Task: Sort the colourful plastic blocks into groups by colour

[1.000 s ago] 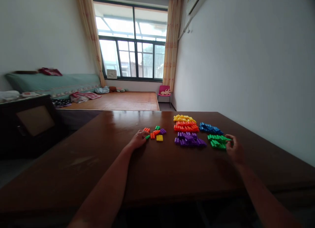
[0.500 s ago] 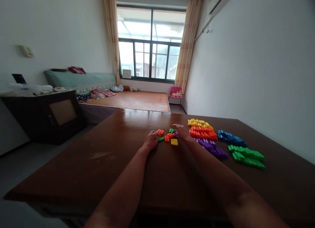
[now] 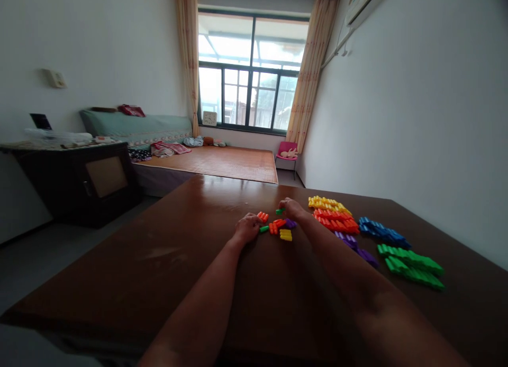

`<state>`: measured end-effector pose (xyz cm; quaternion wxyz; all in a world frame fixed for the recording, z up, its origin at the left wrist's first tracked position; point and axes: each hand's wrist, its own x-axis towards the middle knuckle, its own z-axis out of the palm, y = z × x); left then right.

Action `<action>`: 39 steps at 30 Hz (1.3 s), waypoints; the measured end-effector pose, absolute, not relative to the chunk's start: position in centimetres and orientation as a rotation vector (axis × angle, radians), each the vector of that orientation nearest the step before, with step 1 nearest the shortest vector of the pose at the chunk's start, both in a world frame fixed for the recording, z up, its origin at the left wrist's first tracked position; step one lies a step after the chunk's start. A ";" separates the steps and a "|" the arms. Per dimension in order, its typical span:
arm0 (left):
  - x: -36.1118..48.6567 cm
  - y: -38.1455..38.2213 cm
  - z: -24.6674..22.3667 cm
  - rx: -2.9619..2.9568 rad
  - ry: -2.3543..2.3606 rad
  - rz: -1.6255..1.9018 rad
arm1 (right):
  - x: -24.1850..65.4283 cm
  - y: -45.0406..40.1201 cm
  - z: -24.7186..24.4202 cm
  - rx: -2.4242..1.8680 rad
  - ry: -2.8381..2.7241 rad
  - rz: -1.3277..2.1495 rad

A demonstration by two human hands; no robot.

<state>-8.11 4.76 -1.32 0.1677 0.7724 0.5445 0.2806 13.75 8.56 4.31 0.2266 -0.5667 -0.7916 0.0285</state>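
Note:
My left hand (image 3: pixel 248 227) rests on the table with its fingers apart, beside a small orange ribbed plastic piece (image 3: pixel 262 217) and a short green piece (image 3: pixel 264 229). My right hand (image 3: pixel 292 207) reaches further forward, fingers bent down around a green plastic piece (image 3: pixel 280 211) at their tips. Between the hands lie orange pieces (image 3: pixel 274 227), a purple piece (image 3: pixel 291 223) half beside my right wrist, and a yellow ribbed piece (image 3: pixel 286 235). The far side of the green piece at my right fingertips is covered by the fingers.
On the right of the brown table (image 3: pixel 170 282) lie ribbed rows of yellow (image 3: pixel 327 203), orange (image 3: pixel 336 221), purple (image 3: pixel 357 248), blue (image 3: pixel 384 232) and green (image 3: pixel 413 266) pieces. Behind it stand a bed (image 3: pixel 226 163), a pink chair (image 3: pixel 286 149) and a dark cabinet (image 3: pixel 71 182).
My right hand's fingers have bent down onto the green piece, which now shows less. The purple piece beside that hand is more exposed. The whole view has shifted slightly.

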 end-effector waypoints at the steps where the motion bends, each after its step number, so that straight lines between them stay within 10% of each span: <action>1: -8.1 4.8 -1.2 2.201 1.548 0.794 | 13.7 7.7 4.6 -1.553 -2.155 0.065; 18: -8.9 6.0 -1.4 2.343 1.462 0.747 | 41.8 -14.0 -1.3 -1.964 -0.868 -0.312; 30: -9.2 6.4 -1.7 2.339 1.401 0.806 | 41.5 -15.6 -2.4 -2.389 -0.872 -0.310; 39: -8.4 5.6 -1.5 2.344 1.408 0.986 | 40.9 -15.2 -2.1 -1.905 -0.974 -0.739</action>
